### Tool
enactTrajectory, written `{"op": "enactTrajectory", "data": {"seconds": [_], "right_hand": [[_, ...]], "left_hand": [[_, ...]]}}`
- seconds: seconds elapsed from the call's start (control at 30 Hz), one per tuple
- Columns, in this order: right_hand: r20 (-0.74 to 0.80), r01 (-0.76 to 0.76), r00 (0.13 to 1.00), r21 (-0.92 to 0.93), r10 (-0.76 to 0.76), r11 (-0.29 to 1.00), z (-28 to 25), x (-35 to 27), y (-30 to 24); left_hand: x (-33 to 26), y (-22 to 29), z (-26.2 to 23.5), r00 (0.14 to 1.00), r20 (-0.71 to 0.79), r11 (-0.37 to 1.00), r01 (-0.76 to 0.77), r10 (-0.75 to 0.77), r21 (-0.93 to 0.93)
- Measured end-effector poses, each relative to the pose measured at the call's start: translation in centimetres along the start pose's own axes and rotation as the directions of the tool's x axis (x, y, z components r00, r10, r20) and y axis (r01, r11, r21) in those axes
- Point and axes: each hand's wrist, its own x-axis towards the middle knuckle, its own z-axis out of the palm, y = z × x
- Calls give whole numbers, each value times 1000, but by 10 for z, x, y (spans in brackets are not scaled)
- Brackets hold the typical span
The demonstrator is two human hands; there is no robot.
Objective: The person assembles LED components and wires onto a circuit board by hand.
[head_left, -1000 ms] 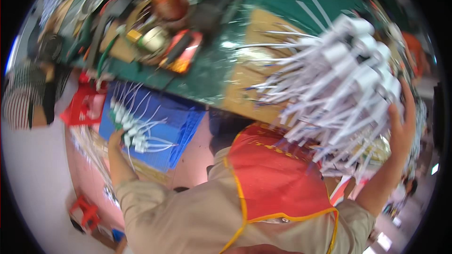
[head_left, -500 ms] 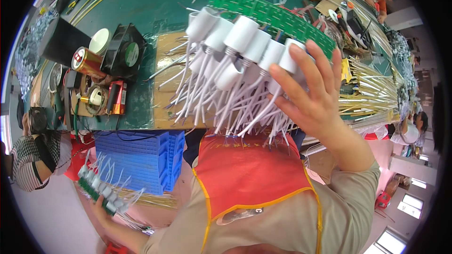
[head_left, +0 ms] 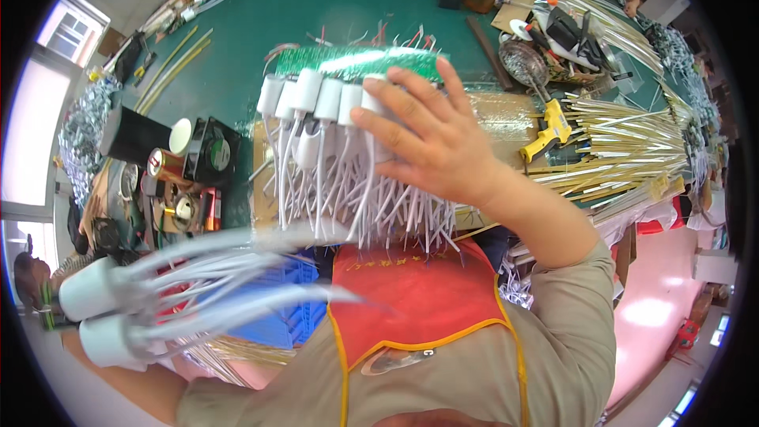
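A green circuit board strip [head_left: 356, 63] lies near the table's front edge, with a row of white cylinders [head_left: 327, 100] along it and many white wires [head_left: 340, 198] hanging toward me. My right hand [head_left: 431, 138] is closed over the right end of that row, fingers spread across the top and thumb below. At the lower left, a second board [head_left: 49, 308] is held up in the air, its large white cylinders [head_left: 95, 289] and blurred wires [head_left: 237, 269] pointing right. My left hand is mostly hidden behind these cylinders; only its forearm [head_left: 134, 383] shows clearly.
Cardboard [head_left: 498, 122] lies under the work. To the right are a yellow-handled tool [head_left: 549, 133], a metal strainer [head_left: 523, 63] and many yellowish strips [head_left: 624, 142]. A black fan [head_left: 212, 154] and a can [head_left: 164, 164] stand left. Blue crates [head_left: 292, 308] sit below the table; other people work around.
My right hand and the board row have moved left and lie more level. My left hand has raised the second board toward the camera, its wires swinging right.
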Motion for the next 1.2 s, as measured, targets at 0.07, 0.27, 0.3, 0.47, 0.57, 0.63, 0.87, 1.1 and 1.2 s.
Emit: {"op": "enactTrajectory", "data": {"seconds": [0.07, 0.27, 0.3, 0.47, 0.57, 0.63, 0.87, 1.1, 1.2], "right_hand": [[-60, -10, 998, 17, 11, 1000, -17, -9, -2], [108, -262, 960, 34, 257, 965, -33, -29, 30], [-6, -384, 923, 89, 386, 919, -35, -41, 33], [281, -698, 712, 180, 644, 693, -70, -117, 85], [307, -816, 560, 46, 769, 576, -123, -102, 96], [199, -807, 583, 35, 787, 589, -159, -92, 116], [-90, -532, 773, 445, 627, 720, -180, -6, 139], [412, -429, 875, 421, 253, 799, -84, 86, 111], [576, -326, 813, 329, 84, 886, -72, 100, 98]], "left_hand": [[5, -150, -45, 985, 92, 984, -135, 146, -112], [157, 68, 14, 579, 531, 779, -365, 619, -510], [165, 92, 33, 557, 493, 743, -467, 668, -479], [180, 127, 97, 579, 361, 671, -513, 731, -535], [172, 121, 95, 609, 298, 667, -572, 735, -477], [165, 114, 91, 643, 206, 659, -621, 738, -425], [143, 134, 84, 649, 62, 622, -691, 758, -368], [66, 126, 70, 481, -94, 456, -866, 871, -203], [47, 116, 105, 393, -247, 410, -912, 886, 21]]}}
